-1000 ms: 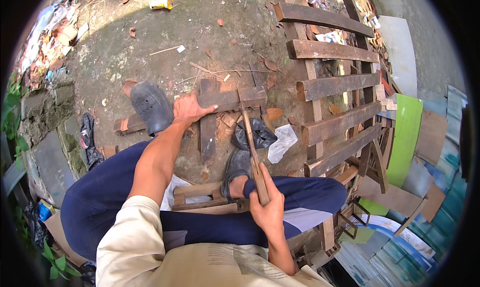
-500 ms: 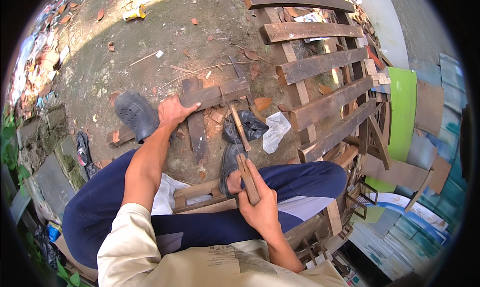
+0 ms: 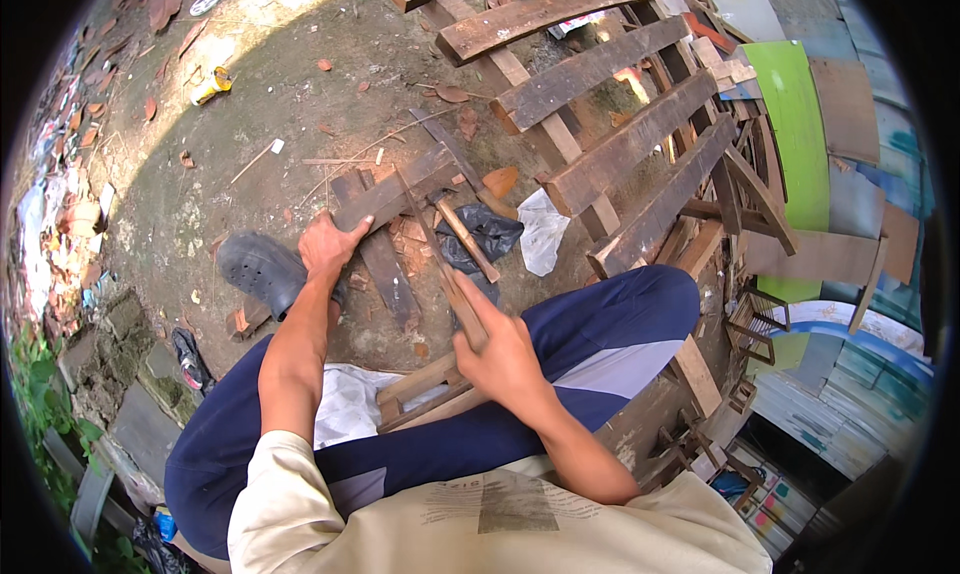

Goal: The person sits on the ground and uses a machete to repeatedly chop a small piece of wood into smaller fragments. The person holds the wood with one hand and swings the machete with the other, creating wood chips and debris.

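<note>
My left hand [image 3: 326,244] grips the near end of a short dark wooden plank [image 3: 385,194], its thumb lying along the top. That plank rests across another dark board [image 3: 388,274] on the ground. My right hand [image 3: 498,359] is closed round the wooden handle of a handsaw [image 3: 430,236]. The saw's narrow blade slants up and away, its far part lying over the plank beyond my left hand. Just right of the blade, a hammer [image 3: 465,236] with a wooden handle lies by a black plastic bag [image 3: 490,236].
A slatted wooden pallet [image 3: 625,114] leans at the right, with a green panel [image 3: 790,144] and metal sheets beyond. My foot in a dark clog [image 3: 262,269] stands left of the boards. White plastic [image 3: 542,232], leaves and wood chips litter the ground.
My right hand has moved forward and left, bringing the saw blade over the plank. The left hand keeps its hold. The whole view has turned and shifted somewhat.
</note>
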{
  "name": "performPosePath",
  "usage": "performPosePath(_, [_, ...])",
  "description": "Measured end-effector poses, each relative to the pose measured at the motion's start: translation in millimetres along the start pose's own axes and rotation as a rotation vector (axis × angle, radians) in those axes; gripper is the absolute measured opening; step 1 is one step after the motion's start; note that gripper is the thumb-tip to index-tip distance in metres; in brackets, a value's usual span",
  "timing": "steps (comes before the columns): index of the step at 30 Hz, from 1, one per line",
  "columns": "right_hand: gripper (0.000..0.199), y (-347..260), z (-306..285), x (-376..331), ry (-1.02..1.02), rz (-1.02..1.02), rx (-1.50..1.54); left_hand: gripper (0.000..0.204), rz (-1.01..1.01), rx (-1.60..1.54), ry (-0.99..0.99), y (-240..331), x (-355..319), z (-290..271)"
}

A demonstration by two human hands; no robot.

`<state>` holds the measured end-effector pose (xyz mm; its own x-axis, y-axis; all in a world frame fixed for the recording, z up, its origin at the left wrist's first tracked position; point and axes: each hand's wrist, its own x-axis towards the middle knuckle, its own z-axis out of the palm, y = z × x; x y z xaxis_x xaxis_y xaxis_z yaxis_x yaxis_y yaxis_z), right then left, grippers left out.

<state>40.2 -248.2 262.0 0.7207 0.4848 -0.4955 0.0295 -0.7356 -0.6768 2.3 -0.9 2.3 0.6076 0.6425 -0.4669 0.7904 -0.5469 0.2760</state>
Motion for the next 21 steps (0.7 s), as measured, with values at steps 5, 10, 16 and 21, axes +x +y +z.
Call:
performPosePath(5, [0.071,23.4,37.2,113.1,0.011,0.018,-0.028,0.093,0.013,-0.063,-0.051,12.6,-0.2,-3.3])
performPosePath(10, [0.069,8.3,-12.5,-15.1,-0.011,-0.072,0.059,0.092,0.026,-0.029,0.05,1.4,-0.2,5.1])
performPosePath(16, [0.074,-31.9,-17.0,37.0,-0.18,0.194,-0.059,0.094,0.024,-0.016,-0.019,2.7,0.6,0.8])
performPosePath(21, [0.104,13.5,-0.8,38.0,-0.109,-0.189,0.322,0.097,0.026,-0.026,-0.031,-0.4,2.2,0.7])
